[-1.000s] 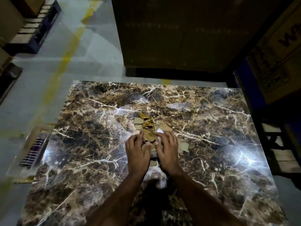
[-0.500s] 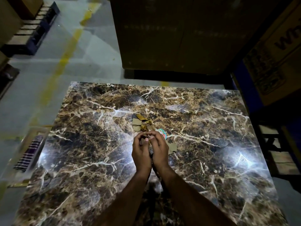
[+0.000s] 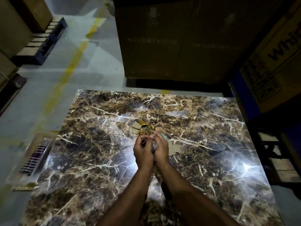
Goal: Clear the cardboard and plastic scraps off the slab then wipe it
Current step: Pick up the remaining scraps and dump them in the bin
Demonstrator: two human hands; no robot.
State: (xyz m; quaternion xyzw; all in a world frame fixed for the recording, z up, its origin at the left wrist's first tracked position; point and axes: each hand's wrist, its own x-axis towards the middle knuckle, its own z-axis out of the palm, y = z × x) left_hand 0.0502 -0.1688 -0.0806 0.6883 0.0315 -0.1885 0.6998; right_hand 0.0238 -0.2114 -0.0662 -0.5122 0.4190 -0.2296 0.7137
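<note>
A polished brown marble slab (image 3: pixel 91 160) fills the lower view. Near its middle lie brown cardboard scraps (image 3: pixel 136 125). My left hand (image 3: pixel 143 152) and my right hand (image 3: pixel 160 150) are pressed together just in front of them, cupped around a bunch of gathered scraps that show between the fingers. A teal and white plastic scrap (image 3: pixel 163 136) sticks out by my right fingertips. One flat cardboard piece (image 3: pixel 174 149) rests on the slab to the right of my right hand.
A clear tray holding a striped cloth (image 3: pixel 35 158) sits on the floor off the slab's left edge. Large cardboard boxes (image 3: pixel 179 38) stand behind the slab and at the right. A pallet (image 3: pixel 42 43) lies far left on the grey floor.
Both hands drew together from flat on the slab and closed around a bunch of scraps, lifting slightly. Fewer loose pieces lie on the slab than before.
</note>
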